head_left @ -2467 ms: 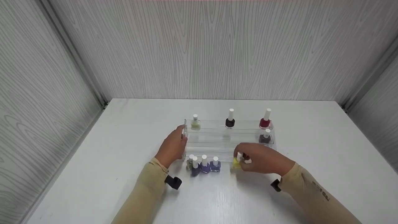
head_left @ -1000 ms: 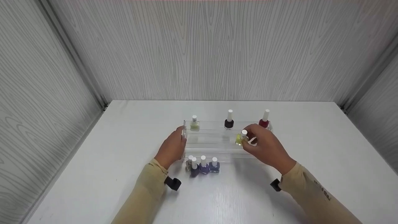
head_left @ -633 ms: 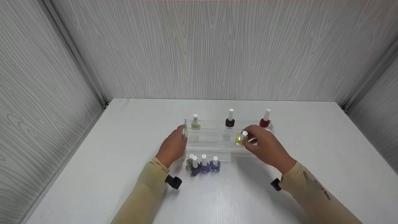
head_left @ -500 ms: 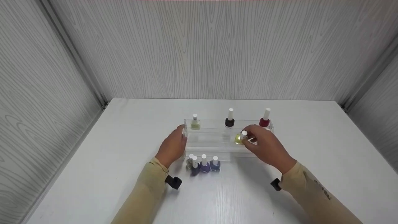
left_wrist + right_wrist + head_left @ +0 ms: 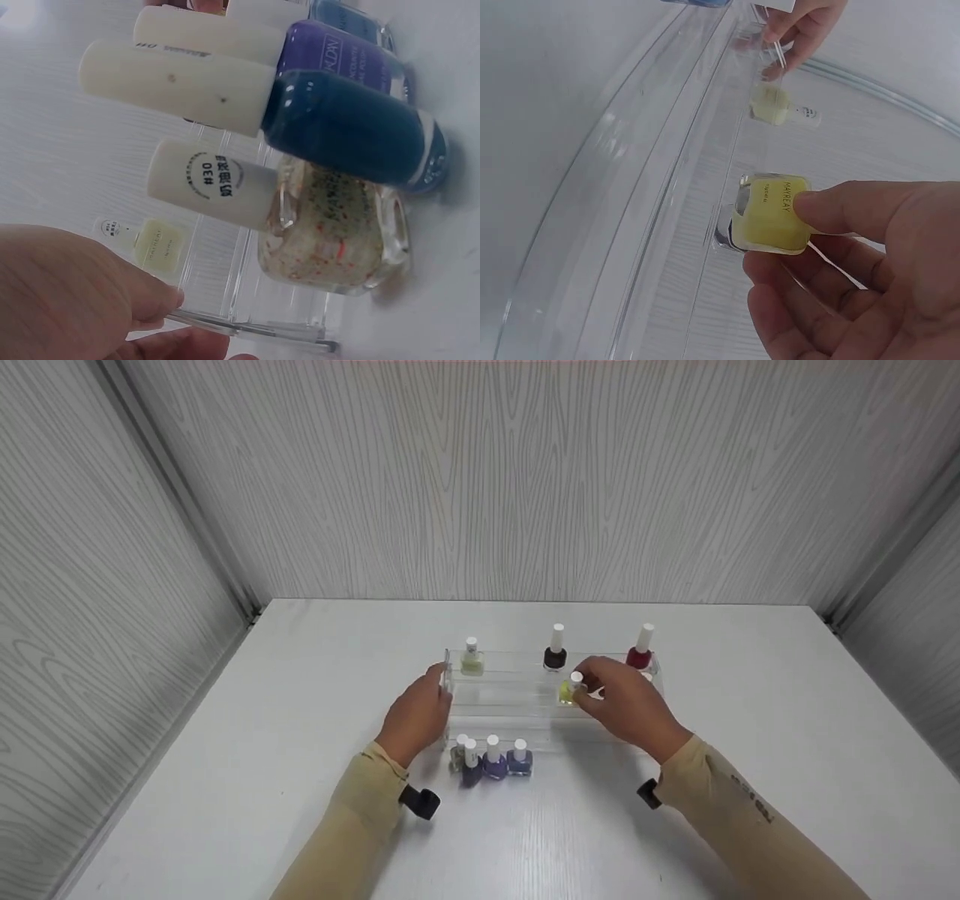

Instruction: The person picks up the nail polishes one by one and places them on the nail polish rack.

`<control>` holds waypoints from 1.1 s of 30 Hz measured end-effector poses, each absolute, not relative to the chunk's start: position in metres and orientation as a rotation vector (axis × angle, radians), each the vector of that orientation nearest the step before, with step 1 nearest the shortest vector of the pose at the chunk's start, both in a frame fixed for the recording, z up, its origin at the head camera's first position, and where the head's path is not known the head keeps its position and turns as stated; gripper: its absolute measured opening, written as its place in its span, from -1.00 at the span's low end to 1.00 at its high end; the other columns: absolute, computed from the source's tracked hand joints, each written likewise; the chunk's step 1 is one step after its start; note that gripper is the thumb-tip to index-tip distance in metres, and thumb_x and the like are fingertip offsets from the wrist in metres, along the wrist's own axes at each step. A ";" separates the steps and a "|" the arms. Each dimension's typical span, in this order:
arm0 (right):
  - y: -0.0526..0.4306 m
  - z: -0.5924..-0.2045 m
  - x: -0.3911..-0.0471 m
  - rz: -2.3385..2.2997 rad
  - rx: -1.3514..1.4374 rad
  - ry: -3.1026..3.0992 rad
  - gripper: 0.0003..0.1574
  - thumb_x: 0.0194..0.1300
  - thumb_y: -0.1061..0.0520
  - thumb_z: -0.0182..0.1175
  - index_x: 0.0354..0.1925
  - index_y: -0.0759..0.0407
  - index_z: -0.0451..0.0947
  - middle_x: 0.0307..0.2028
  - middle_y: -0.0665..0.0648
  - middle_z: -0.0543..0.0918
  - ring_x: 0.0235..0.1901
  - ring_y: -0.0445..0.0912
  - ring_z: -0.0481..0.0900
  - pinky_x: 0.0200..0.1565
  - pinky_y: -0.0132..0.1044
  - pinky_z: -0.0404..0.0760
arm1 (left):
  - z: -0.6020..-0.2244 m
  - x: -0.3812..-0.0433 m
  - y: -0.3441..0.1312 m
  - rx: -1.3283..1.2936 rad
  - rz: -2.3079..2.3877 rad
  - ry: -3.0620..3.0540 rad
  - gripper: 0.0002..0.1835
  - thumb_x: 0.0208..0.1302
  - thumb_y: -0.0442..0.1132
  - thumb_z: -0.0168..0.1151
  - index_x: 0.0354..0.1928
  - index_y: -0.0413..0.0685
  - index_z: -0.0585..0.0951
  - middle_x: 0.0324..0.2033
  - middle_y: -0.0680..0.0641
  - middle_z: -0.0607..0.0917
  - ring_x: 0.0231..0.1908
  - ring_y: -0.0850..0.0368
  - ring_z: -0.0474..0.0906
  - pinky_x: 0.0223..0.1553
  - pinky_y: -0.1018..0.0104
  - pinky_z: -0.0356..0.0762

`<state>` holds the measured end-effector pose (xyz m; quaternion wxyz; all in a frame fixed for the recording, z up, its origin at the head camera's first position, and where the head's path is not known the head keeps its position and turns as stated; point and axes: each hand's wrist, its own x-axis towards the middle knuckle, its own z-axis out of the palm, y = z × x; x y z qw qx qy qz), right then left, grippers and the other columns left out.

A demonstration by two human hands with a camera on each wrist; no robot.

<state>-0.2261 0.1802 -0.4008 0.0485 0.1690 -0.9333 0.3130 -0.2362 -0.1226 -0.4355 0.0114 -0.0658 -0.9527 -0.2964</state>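
Observation:
My right hand [image 5: 630,701] pinches a yellow nail polish bottle [image 5: 776,214] between thumb and fingers. It holds the bottle upright over the middle tier of a clear acrylic rack [image 5: 502,709]. At the rack's left end my left hand [image 5: 416,712] grips the side panel, thumb on one face and fingers on the other, as the left wrist view shows. On the top tier stand a pale yellow bottle [image 5: 472,661], a dark bottle [image 5: 555,658] and a red bottle [image 5: 639,658]. Behind my right hand, another bottle on the middle tier shows only its white cap [image 5: 646,678].
Several bottles stand close together on the white table [image 5: 300,810] before the rack's front left: a glitter-flecked one [image 5: 330,232], a dark blue one [image 5: 345,127], a purple one [image 5: 495,766] and a blue-violet one [image 5: 519,763]. A grey wood-grain wall [image 5: 480,495] rises behind.
My right hand has lifted the yellow nail polish bottle from the table in front of the rack up to the middle tier, then shifted it slightly left. My left hand has stayed on the rack.

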 end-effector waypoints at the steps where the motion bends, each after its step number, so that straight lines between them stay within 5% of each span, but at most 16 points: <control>1: 0.179 -0.401 -0.228 0.952 0.514 -2.853 -0.75 0.34 0.25 0.36 -0.02 0.18 0.62 -0.11 0.12 0.74 -0.09 0.01 0.73 0.03 0.00 0.73 | -0.435 -0.236 -0.122 -0.208 -0.921 -2.968 -0.46 0.61 -0.24 -0.04 0.53 -0.25 0.27 0.27 -0.32 0.59 0.27 -0.23 0.54 0.26 -0.14 0.52; 15: 0.164 -0.407 -0.247 0.900 0.531 -2.909 -0.72 0.37 0.22 0.34 0.04 0.19 0.64 -0.05 0.14 0.73 -0.05 0.01 0.70 0.08 -0.01 0.70 | -0.436 -0.237 -0.123 -0.205 -0.929 -2.964 -0.45 0.60 -0.24 0.00 0.53 -0.24 0.27 0.06 -0.26 0.69 -0.01 -0.12 0.65 0.03 -0.09 0.62; 24: 0.154 -0.413 -0.244 0.828 0.508 -2.902 -0.73 0.35 0.25 0.36 0.02 0.19 0.66 -0.08 0.14 0.74 -0.07 0.00 0.70 0.07 -0.02 0.70 | -0.439 -0.236 -0.121 -0.190 -0.950 -2.927 -0.47 0.58 -0.27 -0.02 0.51 -0.24 0.31 0.17 -0.32 0.65 0.12 -0.23 0.63 0.12 -0.16 0.60; 33: 0.151 -0.419 -0.239 0.716 0.506 -2.844 -0.79 0.31 0.26 0.39 -0.07 0.19 0.68 -0.17 0.14 0.69 -0.16 0.02 0.70 -0.08 -0.04 0.73 | -0.438 -0.238 -0.125 -0.199 -1.016 -2.973 -0.44 0.61 -0.20 0.01 0.55 -0.14 0.25 0.02 -0.21 0.70 -0.02 -0.09 0.64 0.06 -0.08 0.60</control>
